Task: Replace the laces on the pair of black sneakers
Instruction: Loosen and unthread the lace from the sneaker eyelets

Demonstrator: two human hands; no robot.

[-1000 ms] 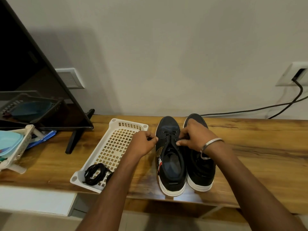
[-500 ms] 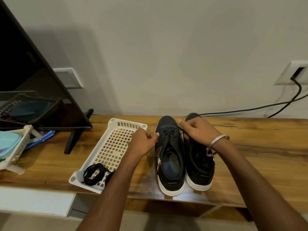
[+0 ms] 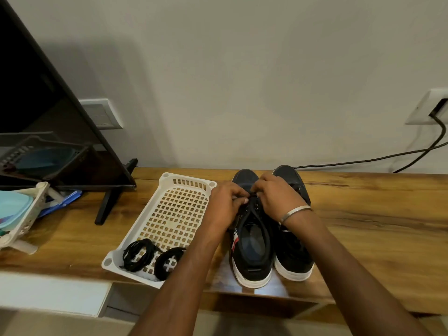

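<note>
**Both hands at the laces**

Centre frame, two black sneakers (image 3: 252,260) with white soles sit side by side on the wooden table (image 3: 378,214). Left hand (image 3: 225,204) and right hand (image 3: 276,195) curl in, pinching the lace (image 3: 252,212) over the left shoe's eyelets. Left of them, a white basket (image 3: 169,214) holds coiled black laces (image 3: 138,254). A dark screen (image 3: 48,117) fills the upper left.

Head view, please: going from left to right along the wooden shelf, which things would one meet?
Pale rack → TV stand leg → white basket holding coiled black laces → left sneaker → right sneaker.
</note>
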